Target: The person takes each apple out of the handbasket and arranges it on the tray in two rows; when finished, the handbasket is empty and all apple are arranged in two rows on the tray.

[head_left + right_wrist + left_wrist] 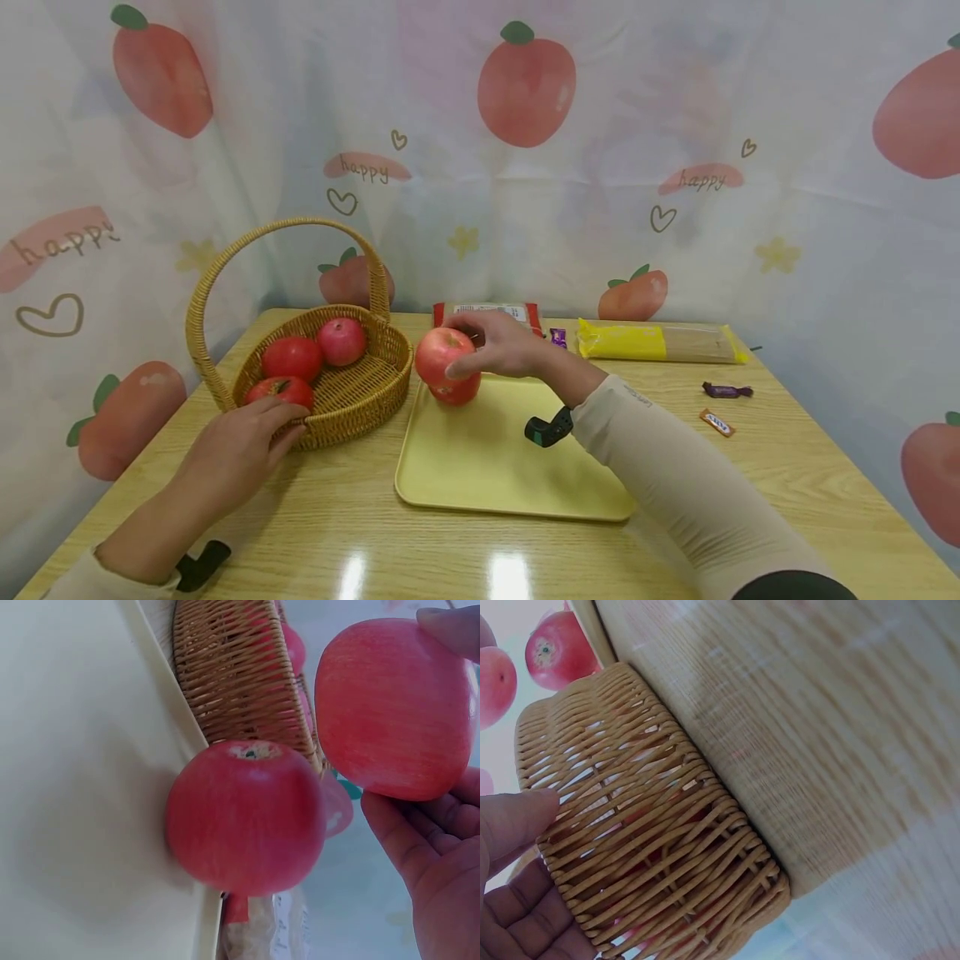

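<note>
My right hand (504,343) pinches a pinkish-red apple (441,354) between thumb and fingers, above the tray's back left corner. Below it a second red apple (244,817) sits on the pale yellow tray (510,467); in the right wrist view a gap shows between the two apples. At the left stands a wicker basket (356,412) with a tall arched handle. Its near rim is gripped by my left hand (238,450), thumb outside and fingers over the inner side in the left wrist view (525,900). Inside the basket lie three red fruits (291,358).
Behind the tray lies a red-and-clear packet (534,317), partly hidden by my right hand. A yellow noodle-like packet (660,342) is at the back right. Small wrapped sweets, one purple (726,390) and one orange-brown (717,422), lie right of the tray. A printed curtain (465,200) hangs behind the table.
</note>
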The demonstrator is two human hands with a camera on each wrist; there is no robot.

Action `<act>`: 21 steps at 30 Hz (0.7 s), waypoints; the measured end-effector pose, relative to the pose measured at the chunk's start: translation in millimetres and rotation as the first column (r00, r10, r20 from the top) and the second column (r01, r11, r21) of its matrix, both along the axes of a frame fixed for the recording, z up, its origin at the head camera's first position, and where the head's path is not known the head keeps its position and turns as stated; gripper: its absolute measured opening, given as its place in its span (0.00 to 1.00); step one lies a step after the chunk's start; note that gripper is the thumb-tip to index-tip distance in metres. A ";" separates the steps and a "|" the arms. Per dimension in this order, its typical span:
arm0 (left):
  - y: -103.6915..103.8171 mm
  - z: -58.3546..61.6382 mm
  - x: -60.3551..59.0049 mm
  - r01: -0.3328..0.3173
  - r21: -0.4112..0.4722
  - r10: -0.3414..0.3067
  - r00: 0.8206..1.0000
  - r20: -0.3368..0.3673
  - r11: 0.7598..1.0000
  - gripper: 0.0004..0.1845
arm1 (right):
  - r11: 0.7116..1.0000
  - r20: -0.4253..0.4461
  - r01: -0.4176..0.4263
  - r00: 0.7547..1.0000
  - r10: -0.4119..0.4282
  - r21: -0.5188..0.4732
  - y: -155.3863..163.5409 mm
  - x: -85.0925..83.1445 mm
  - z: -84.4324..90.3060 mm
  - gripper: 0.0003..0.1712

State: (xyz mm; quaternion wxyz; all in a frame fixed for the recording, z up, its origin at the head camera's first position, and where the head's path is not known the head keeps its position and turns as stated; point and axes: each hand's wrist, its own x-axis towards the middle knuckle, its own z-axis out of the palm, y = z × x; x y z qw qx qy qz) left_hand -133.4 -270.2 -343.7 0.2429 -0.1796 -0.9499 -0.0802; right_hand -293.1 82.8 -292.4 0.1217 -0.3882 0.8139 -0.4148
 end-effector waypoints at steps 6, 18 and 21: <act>0.4 -0.7 -0.3 0.002 -0.001 -0.002 1.000 -0.004 1.000 0.12 | 0.999 0.027 0.043 0.999 -0.042 -0.017 13.4 0.3 -3.3 0.36; -0.5 -1.1 -1.1 0.003 0.001 -0.003 1.000 -0.007 1.000 0.12 | 0.994 0.062 0.099 0.993 -0.097 -0.037 41.0 -0.3 -12.0 0.35; -0.7 -0.8 -1.1 0.000 -0.001 0.000 1.000 -0.001 1.000 0.11 | 0.992 0.047 0.117 0.992 -0.115 -0.038 48.3 -1.5 -14.5 0.35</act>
